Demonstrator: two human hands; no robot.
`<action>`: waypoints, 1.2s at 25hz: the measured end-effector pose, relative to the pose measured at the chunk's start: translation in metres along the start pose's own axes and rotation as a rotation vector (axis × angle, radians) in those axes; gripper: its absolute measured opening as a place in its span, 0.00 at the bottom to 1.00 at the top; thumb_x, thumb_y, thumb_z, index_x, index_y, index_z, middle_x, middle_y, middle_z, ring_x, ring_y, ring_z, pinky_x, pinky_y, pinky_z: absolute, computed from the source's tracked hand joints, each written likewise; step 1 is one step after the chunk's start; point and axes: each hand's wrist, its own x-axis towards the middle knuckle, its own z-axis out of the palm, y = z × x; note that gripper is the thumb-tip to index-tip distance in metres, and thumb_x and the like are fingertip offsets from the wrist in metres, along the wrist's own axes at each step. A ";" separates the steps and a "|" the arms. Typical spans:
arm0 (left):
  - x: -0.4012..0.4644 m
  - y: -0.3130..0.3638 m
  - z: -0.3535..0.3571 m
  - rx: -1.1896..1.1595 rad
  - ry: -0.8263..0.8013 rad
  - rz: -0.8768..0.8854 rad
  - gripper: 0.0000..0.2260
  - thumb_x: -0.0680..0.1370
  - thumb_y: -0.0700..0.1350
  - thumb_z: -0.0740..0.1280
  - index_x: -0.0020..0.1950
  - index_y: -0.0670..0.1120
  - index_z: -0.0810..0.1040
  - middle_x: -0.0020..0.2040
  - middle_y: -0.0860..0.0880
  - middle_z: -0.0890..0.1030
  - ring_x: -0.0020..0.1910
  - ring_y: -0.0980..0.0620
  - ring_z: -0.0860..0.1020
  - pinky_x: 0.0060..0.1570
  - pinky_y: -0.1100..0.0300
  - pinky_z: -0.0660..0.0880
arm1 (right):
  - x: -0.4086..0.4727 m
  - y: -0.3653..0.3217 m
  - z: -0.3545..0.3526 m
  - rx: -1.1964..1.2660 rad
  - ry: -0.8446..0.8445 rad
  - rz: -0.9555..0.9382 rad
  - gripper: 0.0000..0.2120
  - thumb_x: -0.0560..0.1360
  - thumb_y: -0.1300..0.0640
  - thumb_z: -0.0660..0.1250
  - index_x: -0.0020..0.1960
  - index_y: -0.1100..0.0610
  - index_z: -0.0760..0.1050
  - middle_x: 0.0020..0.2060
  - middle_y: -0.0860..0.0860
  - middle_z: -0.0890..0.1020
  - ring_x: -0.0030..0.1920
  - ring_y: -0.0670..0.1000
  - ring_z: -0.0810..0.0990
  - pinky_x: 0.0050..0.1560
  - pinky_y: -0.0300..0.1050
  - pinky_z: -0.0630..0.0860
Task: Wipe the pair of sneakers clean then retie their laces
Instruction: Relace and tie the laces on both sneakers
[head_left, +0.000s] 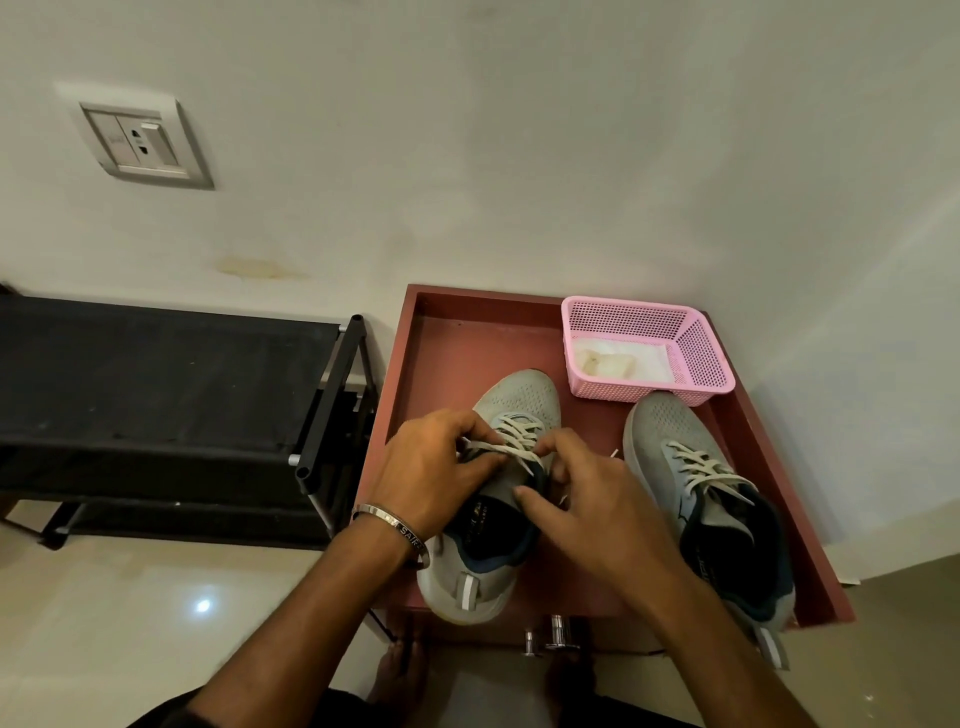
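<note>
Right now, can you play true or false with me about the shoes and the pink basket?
1. Both hands are on the laces of the left sneaker. True: the left hand and the right hand pinch its laces.
2. The pink basket sits on the floor. False: it sits in the red tray, behind the sneakers.
3. The right sneaker is being held. False: no hand touches it.
4. Something white lies in the basket. True.
5. The bracelet is on the right wrist. False: it is on the left wrist.
</note>
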 end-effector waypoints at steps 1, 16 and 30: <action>0.000 0.000 0.000 0.014 0.016 0.001 0.06 0.71 0.54 0.74 0.46 0.55 0.82 0.43 0.59 0.81 0.43 0.62 0.77 0.43 0.60 0.78 | 0.002 0.003 -0.001 0.013 0.018 -0.006 0.17 0.72 0.43 0.69 0.59 0.42 0.70 0.39 0.41 0.77 0.38 0.43 0.78 0.38 0.45 0.77; -0.022 0.010 -0.010 0.299 0.046 -0.265 0.27 0.74 0.72 0.55 0.29 0.51 0.72 0.25 0.54 0.72 0.25 0.56 0.71 0.26 0.63 0.67 | 0.005 0.003 0.002 -0.006 0.070 0.021 0.18 0.75 0.43 0.63 0.65 0.41 0.73 0.48 0.41 0.84 0.45 0.43 0.81 0.45 0.47 0.80; -0.002 0.008 0.006 -0.859 0.134 -0.427 0.19 0.72 0.34 0.74 0.60 0.44 0.72 0.37 0.46 0.80 0.32 0.55 0.79 0.29 0.69 0.75 | 0.013 0.016 0.003 0.230 0.112 0.126 0.06 0.78 0.54 0.66 0.45 0.49 0.81 0.37 0.43 0.83 0.39 0.40 0.79 0.40 0.42 0.76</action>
